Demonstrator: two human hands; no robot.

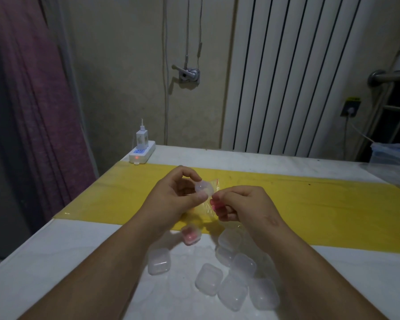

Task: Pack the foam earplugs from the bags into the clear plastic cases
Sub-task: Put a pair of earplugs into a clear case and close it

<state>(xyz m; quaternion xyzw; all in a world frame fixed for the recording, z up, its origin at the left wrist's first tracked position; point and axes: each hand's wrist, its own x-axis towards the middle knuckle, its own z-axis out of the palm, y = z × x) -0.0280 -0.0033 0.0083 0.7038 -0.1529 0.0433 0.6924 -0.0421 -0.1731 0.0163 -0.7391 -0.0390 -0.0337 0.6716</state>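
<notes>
My left hand holds a small clear plastic case between thumb and fingers above the yellow strip of the table. My right hand pinches a pink foam earplug right beside that case. A clear plastic bag with a red seal strip lies under and behind both hands. One case holding pink earplugs sits on the table below my left wrist. Several empty clear cases lie scattered on the white surface between my forearms.
A white power strip with a charger stands at the table's far left corner. A clear plastic sheet or bag lies at the far right edge. The table's left edge drops off beside a purple curtain.
</notes>
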